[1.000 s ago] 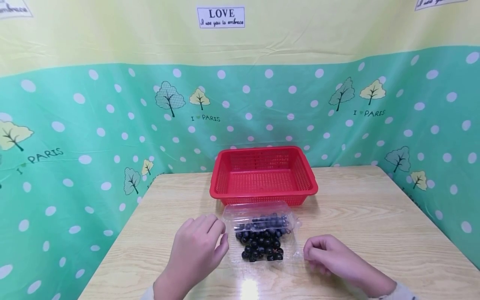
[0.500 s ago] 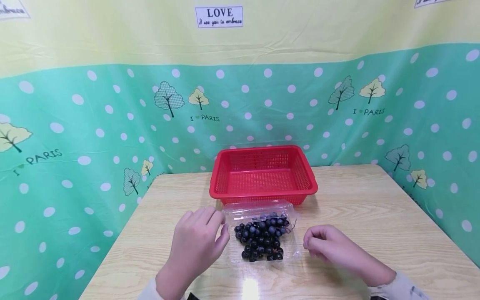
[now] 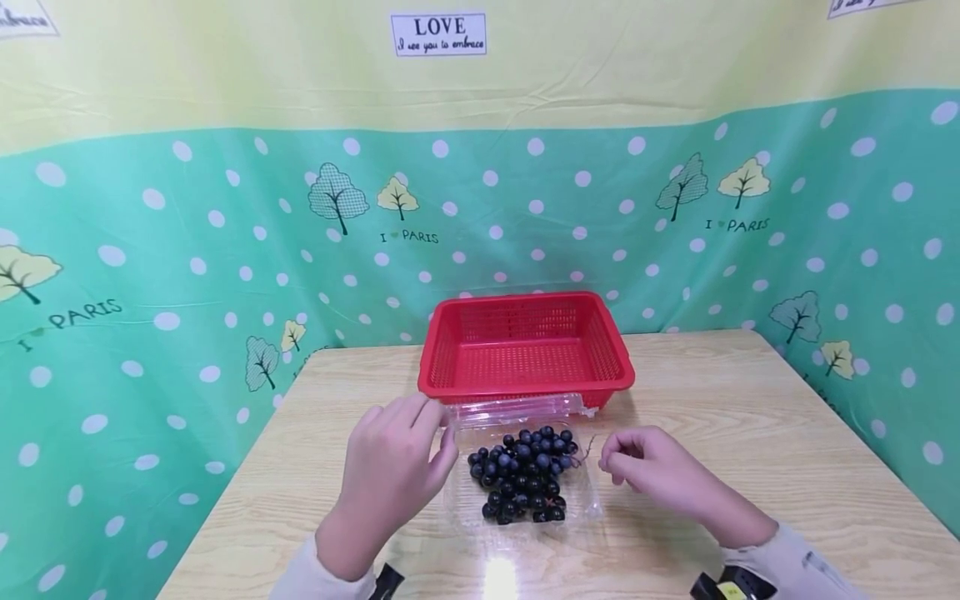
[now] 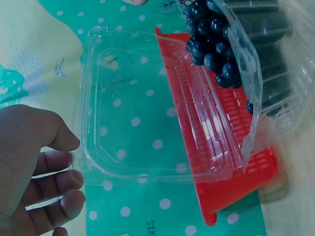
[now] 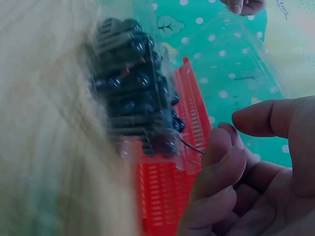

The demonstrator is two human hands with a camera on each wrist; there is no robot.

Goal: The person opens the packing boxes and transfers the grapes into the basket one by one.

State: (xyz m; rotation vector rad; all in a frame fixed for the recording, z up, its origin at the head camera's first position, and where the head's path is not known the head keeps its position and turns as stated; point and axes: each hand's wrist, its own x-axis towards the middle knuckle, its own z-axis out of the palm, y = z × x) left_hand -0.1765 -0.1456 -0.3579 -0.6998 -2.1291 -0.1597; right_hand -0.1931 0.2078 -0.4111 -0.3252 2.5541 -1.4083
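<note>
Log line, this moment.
open clear plastic clamshell: dark round grapes inside; left hand: grip unclear; right hand: holding nothing; red rectangular plastic basket: behind

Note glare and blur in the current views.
Head: bright glare on the pale wood-grain table, otherwise crisp; left wrist: dim, with highlights on the clear plastic lid and dark round grapes; right wrist: table heavily blurred at left.

and there it is across the back, a pale yellow and green cloth backdrop (image 3: 510, 200) wrapping round both sides, yellow up top, white-dotted green below! small yellow printed trees (image 3: 397, 195) pair with grey-green printed trees (image 3: 338, 193), "paris" lettering beside them; high up, a white rectangular "love" label (image 3: 438, 34). down below, a pale wood-grain table (image 3: 720, 400), a bright white glare (image 3: 499, 577) shining off it!
</note>
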